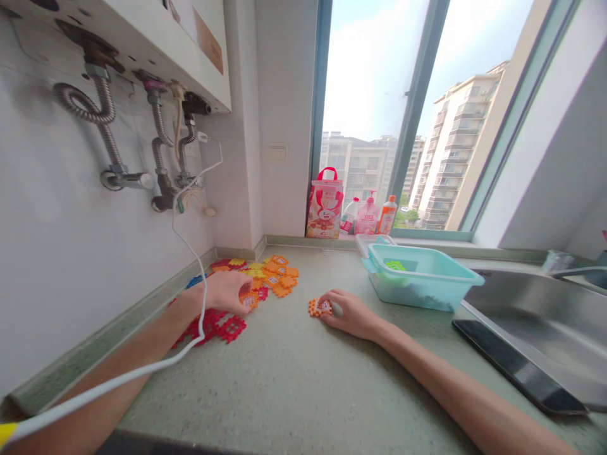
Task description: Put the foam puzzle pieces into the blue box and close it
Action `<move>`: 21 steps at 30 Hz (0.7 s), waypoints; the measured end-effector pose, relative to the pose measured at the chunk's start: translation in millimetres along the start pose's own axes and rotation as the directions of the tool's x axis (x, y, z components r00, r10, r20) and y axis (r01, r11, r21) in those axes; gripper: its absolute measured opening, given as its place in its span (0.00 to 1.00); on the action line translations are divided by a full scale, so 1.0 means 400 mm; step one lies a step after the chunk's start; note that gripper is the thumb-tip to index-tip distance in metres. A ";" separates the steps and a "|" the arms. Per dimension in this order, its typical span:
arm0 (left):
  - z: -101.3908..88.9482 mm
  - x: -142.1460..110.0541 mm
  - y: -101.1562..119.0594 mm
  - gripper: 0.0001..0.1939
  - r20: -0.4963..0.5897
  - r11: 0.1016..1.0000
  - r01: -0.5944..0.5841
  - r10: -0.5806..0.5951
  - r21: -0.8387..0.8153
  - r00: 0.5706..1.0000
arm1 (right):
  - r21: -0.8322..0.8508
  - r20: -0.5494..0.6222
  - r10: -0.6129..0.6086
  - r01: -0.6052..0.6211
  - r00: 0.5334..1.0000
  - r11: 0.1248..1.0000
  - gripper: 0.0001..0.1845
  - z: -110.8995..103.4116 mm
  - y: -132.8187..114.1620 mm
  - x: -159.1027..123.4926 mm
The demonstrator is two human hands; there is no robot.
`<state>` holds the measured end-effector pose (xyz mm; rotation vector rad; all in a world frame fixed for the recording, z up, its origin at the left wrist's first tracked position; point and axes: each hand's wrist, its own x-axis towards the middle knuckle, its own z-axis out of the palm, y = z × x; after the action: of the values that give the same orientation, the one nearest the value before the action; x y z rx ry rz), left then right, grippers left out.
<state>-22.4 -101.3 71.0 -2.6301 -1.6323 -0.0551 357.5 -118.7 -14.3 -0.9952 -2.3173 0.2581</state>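
Head view: orange tile (318,308) at right hand (351,314) fingertips; left hand (230,291) apart.

You are in a home kitchen or utility nook, high in an apartment block. A steel sink (531,316) is set into the speckled desk (294,379). Left of the sink, a wall-mounted water heater (156,44) hangs with its pipes (107,120). Behind the sink, cleaning bottles (367,216) line the window (379,95) sill, residential towers beyond.
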 end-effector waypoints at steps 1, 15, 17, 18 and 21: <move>0.000 -0.002 0.003 0.18 0.019 1.000 0.017 -0.017 0.020 1.000 | 0.002 0.003 0.002 -0.002 1.000 1.000 0.10 -0.001 0.000 0.000; 0.005 -0.002 0.006 0.18 0.008 0.992 0.065 -0.066 0.105 0.998 | -0.036 -0.025 0.002 -0.003 1.000 0.999 0.10 -0.002 -0.007 -0.002; 0.004 -0.002 0.012 0.18 -0.030 0.995 0.022 -0.019 0.099 0.999 | -0.058 -0.037 0.011 -0.013 0.999 0.998 0.10 0.002 -0.007 -0.003; 0.004 -0.003 0.017 0.18 -0.050 0.997 -0.013 0.017 0.080 0.999 | -0.074 -0.041 0.010 -0.013 0.999 0.997 0.10 0.003 -0.007 -0.003; 0.004 -0.007 0.047 0.18 -0.089 0.982 -0.185 0.182 -0.028 0.979 | -0.188 -0.067 -0.072 0.058 0.995 0.980 0.10 -0.003 -0.011 0.002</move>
<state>-6.9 -112.1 68.8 -2.7503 -1.3700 -0.1904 355.3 -121.4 -11.2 -0.9982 -2.3333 -0.0218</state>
